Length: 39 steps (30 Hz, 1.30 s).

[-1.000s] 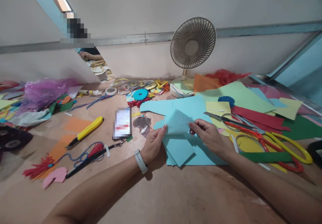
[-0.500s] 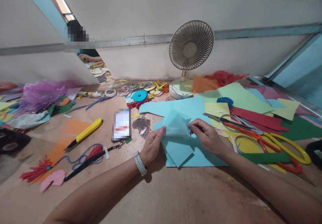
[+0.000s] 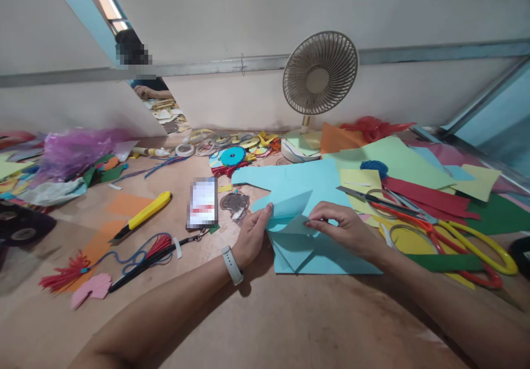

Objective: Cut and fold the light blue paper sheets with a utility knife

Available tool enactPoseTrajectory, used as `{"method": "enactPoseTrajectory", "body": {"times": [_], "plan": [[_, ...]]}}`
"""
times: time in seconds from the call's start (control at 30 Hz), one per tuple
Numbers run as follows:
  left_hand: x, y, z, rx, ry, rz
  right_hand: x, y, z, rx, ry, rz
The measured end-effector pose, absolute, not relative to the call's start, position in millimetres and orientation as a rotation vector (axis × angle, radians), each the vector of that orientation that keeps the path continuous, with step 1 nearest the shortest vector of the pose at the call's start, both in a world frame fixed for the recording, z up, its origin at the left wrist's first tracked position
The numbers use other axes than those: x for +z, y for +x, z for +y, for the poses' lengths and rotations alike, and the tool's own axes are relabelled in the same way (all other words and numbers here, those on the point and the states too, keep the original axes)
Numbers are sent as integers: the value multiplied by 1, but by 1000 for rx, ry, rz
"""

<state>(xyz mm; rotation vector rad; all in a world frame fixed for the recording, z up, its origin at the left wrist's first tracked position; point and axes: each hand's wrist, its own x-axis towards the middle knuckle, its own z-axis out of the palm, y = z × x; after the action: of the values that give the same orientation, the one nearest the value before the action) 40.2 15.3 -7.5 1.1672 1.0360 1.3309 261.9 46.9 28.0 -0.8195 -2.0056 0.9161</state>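
Note:
A piece of light blue paper (image 3: 290, 207), partly folded, is held up between both hands over the table. My left hand (image 3: 254, 233), with a pale watch band on the wrist, pinches its left edge under the thumb. Between thumb and fingertips my right hand (image 3: 337, 225) grips a corner flap of the same paper, bent toward me. Beneath lie a smaller folded blue piece (image 3: 293, 252) and a larger light blue sheet (image 3: 351, 258) flat on the table. How the held paper's layers run behind the fingers is hidden.
Left are a yellow box cutter (image 3: 143, 216), a phone (image 3: 202, 203) and a red tassel (image 3: 66, 271). To the right, scissors (image 3: 439, 228) rest on coloured paper. A fan (image 3: 318, 76) stands at the back. Beyond the partition gap sits another person (image 3: 151, 90).
My right hand has drawn the paper's corner down and toward me, so the flap now bends open. My left hand keeps its grip. The view has shifted slightly.

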Motion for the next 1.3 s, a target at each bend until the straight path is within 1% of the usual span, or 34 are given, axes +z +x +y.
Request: {"method": "enactPoseTrajectory", "body": {"times": [0.33, 0.53, 0.73, 0.87, 1.07, 1.2, 1.3], "plan": [[-4, 41, 13, 1299, 1139, 1016, 27, 255, 41, 941, -1025, -1852], [-5, 42, 13, 1286, 1155, 1024, 29, 252, 39, 943, -1040, -1845], [-1, 41, 11, 1259, 1260, 1074, 29, 260, 42, 1036, -1028, -1926], [6, 41, 9, 1228, 1352, 1082, 27, 263, 46, 935, -1135, -1832], [8, 41, 8, 1223, 1393, 1076, 25, 260, 48, 776, -1101, -1932], [5, 41, 9, 1247, 1390, 1092, 25, 259, 48, 719, -1089, -1952], [4, 41, 10, 1259, 1389, 1105, 25, 259, 49, 733, -1083, -1936]]}}
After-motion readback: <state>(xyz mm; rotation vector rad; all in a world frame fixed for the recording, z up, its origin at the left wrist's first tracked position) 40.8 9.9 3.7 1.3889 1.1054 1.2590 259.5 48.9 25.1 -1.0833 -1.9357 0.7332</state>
